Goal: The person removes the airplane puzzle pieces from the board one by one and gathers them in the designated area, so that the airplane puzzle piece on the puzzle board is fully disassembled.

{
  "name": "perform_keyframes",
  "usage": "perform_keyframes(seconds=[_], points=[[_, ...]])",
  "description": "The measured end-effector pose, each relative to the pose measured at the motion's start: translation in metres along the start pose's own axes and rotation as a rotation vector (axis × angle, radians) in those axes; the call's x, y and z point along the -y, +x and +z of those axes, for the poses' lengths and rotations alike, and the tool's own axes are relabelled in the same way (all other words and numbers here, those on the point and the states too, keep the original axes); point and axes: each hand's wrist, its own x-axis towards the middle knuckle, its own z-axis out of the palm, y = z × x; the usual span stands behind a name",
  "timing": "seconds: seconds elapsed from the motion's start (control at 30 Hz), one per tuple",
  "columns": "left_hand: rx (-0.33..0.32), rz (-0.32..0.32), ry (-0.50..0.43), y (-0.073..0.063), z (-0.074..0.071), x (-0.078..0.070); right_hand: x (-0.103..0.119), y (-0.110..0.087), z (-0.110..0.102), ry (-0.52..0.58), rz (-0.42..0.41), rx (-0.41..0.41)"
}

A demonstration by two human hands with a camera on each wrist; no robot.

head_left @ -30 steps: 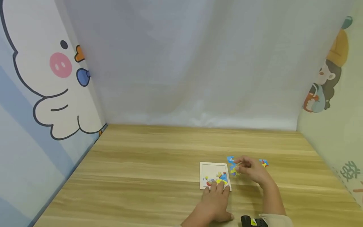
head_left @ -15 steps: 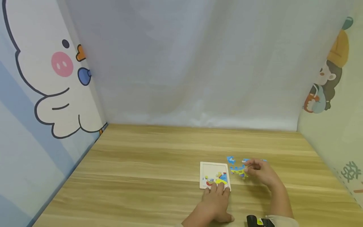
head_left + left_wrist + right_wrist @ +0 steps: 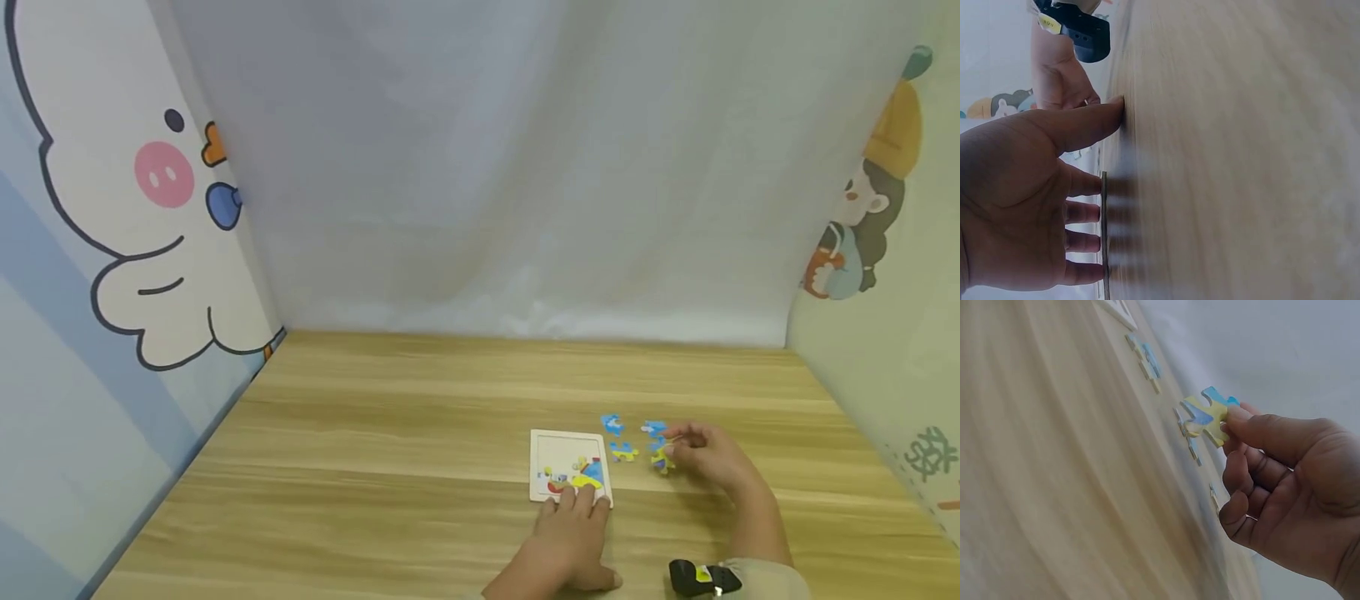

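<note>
Right hand (image 3: 1291, 487) in a pinch on a puzzle piece (image 3: 1210, 414), left hand (image 3: 571, 537) straight-fingered against the board (image 3: 558, 451).

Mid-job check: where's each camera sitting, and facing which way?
Head: worn on the head, facing forward and down over the table; left hand, right hand and forearms show.
Left wrist: on that wrist, facing low across the table toward the puzzle tray; left hand, right hand beyond.
Right wrist: on that wrist, facing the right hand's pinched puzzle piece; only that hand shows.
Shared: head and right wrist both show that puzzle piece.
</note>
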Motion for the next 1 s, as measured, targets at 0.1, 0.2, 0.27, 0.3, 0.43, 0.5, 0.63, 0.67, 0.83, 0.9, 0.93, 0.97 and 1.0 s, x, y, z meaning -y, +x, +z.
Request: perform_keyframes(seconds=[0.1, 0.2, 0.27, 0.3, 0.43, 0.5, 0.63, 0.67, 0.83, 0.9, 0.93, 0.97, 1.0], points=[[-0.002, 0.002, -0.001, 0.000, 0.002, 0.001, -0.003, 0.003, 0.000, -0.003, 0.010, 0.009], [0.011, 0.002, -0.013, -0.001, 0.006, 0.000, -0.007, 0.004, -0.001, 0.001, 0.024, 0.032], [0.015, 0.001, -0.009, -0.001, 0.007, -0.001, -0.010, 0.004, -0.001, 0.012, 0.037, 0.042], [0.014, 0.000, -0.001, -0.001, 0.007, -0.001, -0.010, 0.005, -0.001, 0.011, 0.035, 0.044], [-0.007, -0.005, 0.032, 0.000, 0.005, -0.001, -0.011, 0.008, -0.002, -0.030, 0.008, 0.022], [-0.013, -0.003, 0.033, 0.001, 0.004, -0.001, -0.011, 0.010, -0.004, -0.062, -0.009, 0.010], [-0.013, 0.000, 0.021, 0.002, 0.003, -0.001, -0.010, 0.010, -0.003, -0.100, -0.006, -0.011], [-0.012, 0.000, 0.021, 0.002, 0.003, -0.001, -0.010, 0.010, -0.003, -0.109, -0.002, -0.014], [-0.012, -0.004, 0.024, 0.002, 0.003, 0.000, -0.011, 0.012, -0.002, -0.165, 0.003, -0.026], [-0.012, -0.005, 0.020, 0.002, 0.003, 0.000, -0.010, 0.012, -0.002, -0.183, 0.008, -0.030], [-0.012, -0.005, 0.017, 0.002, 0.003, 0.000, -0.010, 0.012, -0.002, -0.190, 0.009, -0.032], [-0.012, -0.005, 0.015, 0.001, 0.003, 0.000, -0.010, 0.012, -0.002, -0.198, 0.012, -0.036], [-0.012, -0.004, 0.014, 0.001, 0.003, 0.000, -0.009, 0.012, -0.001, -0.204, 0.015, -0.038]])
